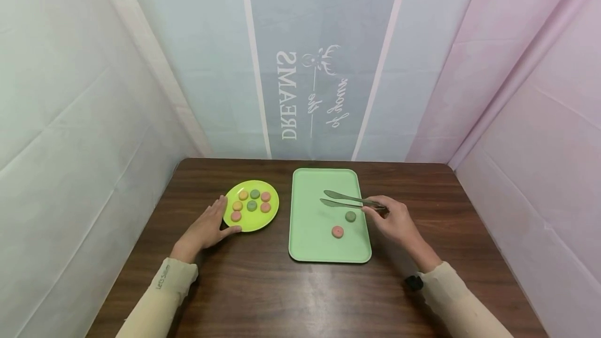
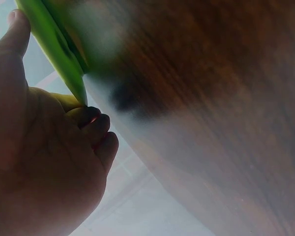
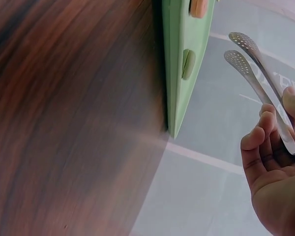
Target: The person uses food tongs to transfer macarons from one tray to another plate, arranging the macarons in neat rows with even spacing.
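Note:
My left hand [image 1: 204, 231] rests at the near left edge of a yellow-green plate [image 1: 255, 221], fingers along the rim and thumb touching its front. Several small pink, yellow and green macarons lie on the plate. In the left wrist view the plate's rim [image 2: 54, 49] passes between thumb and fingers. With my right hand [image 1: 395, 219] I hold metal tongs [image 1: 345, 196] over a pale green tray [image 1: 310, 223]. The tongs' perforated tips [image 3: 238, 62] stand apart with nothing between them. On the tray, a green macaron [image 1: 350, 216] lies just below the tongs and a pink macaron [image 1: 337, 231] closer to me.
The dark wooden table [image 1: 319, 296] carries the plate on the left and the tray right of centre. A printed cloth [image 1: 324, 25] hangs behind it, with pale cloth walls at both sides. A black band [image 1: 414, 282] shows at my right wrist.

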`<move>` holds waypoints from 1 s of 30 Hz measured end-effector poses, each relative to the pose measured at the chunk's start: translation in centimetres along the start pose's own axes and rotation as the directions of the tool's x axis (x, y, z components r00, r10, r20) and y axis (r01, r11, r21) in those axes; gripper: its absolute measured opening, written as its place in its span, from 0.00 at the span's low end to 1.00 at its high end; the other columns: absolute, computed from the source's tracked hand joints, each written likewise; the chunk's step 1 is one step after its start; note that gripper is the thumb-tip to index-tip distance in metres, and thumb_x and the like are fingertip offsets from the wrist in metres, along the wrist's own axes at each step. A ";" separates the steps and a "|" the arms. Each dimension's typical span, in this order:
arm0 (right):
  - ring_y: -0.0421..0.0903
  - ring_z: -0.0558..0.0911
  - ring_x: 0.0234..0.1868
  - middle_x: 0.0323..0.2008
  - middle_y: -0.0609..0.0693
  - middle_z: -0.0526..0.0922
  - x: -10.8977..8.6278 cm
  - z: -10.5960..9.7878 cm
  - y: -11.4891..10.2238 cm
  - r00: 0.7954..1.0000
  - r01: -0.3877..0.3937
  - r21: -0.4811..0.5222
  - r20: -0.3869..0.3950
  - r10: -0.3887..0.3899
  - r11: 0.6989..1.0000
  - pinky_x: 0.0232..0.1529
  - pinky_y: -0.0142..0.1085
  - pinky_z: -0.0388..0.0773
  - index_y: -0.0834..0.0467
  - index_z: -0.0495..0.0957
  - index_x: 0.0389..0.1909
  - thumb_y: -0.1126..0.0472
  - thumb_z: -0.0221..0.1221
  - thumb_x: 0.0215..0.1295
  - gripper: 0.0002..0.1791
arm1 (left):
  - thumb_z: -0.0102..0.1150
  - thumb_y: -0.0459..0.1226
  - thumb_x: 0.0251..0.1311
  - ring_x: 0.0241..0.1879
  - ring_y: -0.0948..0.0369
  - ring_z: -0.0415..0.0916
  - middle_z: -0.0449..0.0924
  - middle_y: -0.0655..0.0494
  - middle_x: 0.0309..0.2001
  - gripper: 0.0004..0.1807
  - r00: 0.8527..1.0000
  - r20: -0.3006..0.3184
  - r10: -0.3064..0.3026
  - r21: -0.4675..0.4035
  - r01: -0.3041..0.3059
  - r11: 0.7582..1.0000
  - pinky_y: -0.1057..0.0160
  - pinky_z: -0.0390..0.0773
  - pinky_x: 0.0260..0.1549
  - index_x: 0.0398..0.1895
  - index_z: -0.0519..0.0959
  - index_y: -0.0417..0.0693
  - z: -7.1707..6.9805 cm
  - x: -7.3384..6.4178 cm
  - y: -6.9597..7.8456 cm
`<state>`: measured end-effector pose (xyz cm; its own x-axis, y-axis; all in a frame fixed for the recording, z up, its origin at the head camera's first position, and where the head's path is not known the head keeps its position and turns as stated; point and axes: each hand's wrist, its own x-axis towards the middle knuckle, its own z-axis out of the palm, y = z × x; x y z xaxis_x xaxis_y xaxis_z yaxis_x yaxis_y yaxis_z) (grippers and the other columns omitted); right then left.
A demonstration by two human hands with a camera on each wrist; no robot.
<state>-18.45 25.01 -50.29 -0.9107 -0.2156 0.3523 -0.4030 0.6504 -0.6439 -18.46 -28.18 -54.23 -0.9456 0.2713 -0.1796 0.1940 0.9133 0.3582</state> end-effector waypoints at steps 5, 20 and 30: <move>0.45 0.89 0.37 0.44 0.53 0.91 -0.3 -0.6 0.3 1.000 0.000 -0.013 0.002 0.000 1.000 0.35 0.36 0.88 0.60 0.88 0.55 0.61 0.74 0.69 0.16 | 0.58 0.68 0.71 0.85 0.37 0.42 0.40 0.30 0.85 0.64 1.000 0.002 0.000 -0.001 0.000 1.000 0.38 0.48 0.84 0.86 0.42 0.29 0.0 0.0 0.0; 0.35 0.80 0.29 0.35 0.47 0.88 -1.4 -2.5 1.2 0.999 0.044 -0.081 0.000 -0.044 0.996 0.28 0.32 0.82 0.63 0.88 0.52 0.64 0.75 0.67 0.15 | 0.59 0.67 0.72 0.85 0.37 0.43 0.40 0.30 0.85 0.63 1.000 -0.002 -0.002 -0.003 0.002 1.000 0.38 0.48 0.84 0.86 0.42 0.28 -0.1 -0.1 0.1; 0.32 0.77 0.26 0.31 0.43 0.84 -2.1 -3.4 1.0 0.997 0.069 -0.114 0.021 -0.068 0.991 0.25 0.31 0.79 0.61 0.89 0.49 0.66 0.76 0.65 0.13 | 0.58 0.67 0.72 0.85 0.37 0.42 0.40 0.30 0.86 0.64 1.000 0.022 -0.011 0.002 0.011 1.000 0.38 0.47 0.84 0.86 0.41 0.29 -0.6 -0.2 0.4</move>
<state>-16.60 28.58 -49.35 -0.8831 -0.2742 0.3807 -0.4525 0.7124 -0.5365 -18.36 -28.07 -53.54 -0.9417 0.2677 -0.2037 0.1840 0.9169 0.3542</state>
